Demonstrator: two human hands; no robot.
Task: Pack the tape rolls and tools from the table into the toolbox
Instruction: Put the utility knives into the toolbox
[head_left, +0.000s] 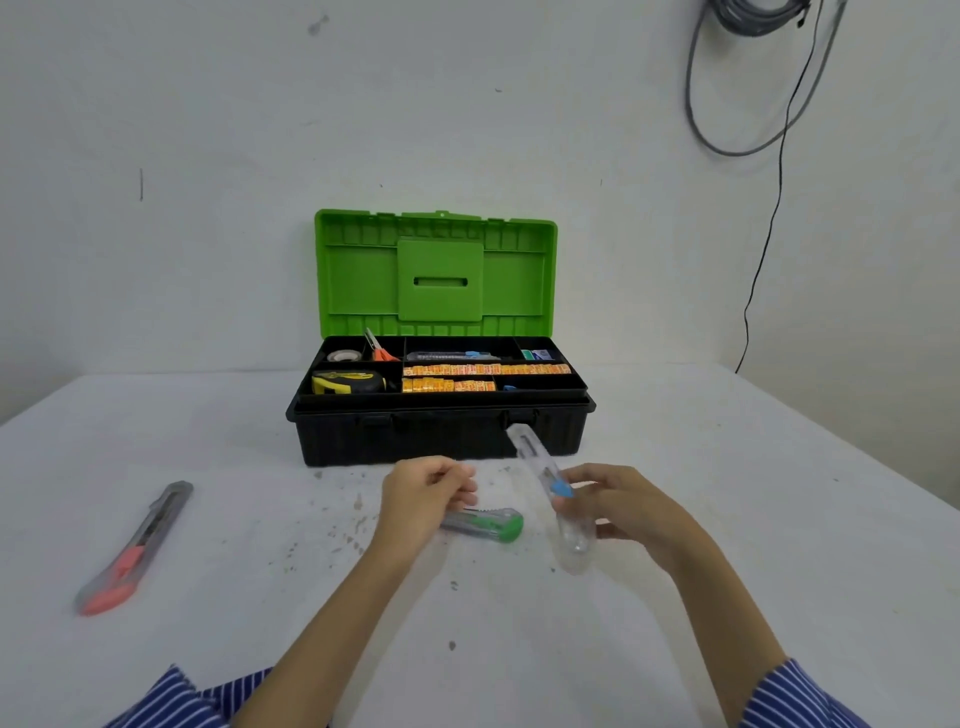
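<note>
1. The right hand (621, 506) pinches a clear utility knife with a blue slider (548, 491), lifted off the tabletop (727, 519); its long axis runs from 5 o'clock up to 11 o'clock, tip toward the toolbox (441, 431).
2. The left hand (423, 493) curls its fingers round a green-capped knife (485, 524), cap end pointing to 3 o'clock.
3. At 9 o'clock, well apart, a red-ended knife (135, 548) lies on the tabletop, red end toward 7 o'clock.
4. At 12 o'clock the toolbox stands open, green lid (436, 273) upright.
</note>
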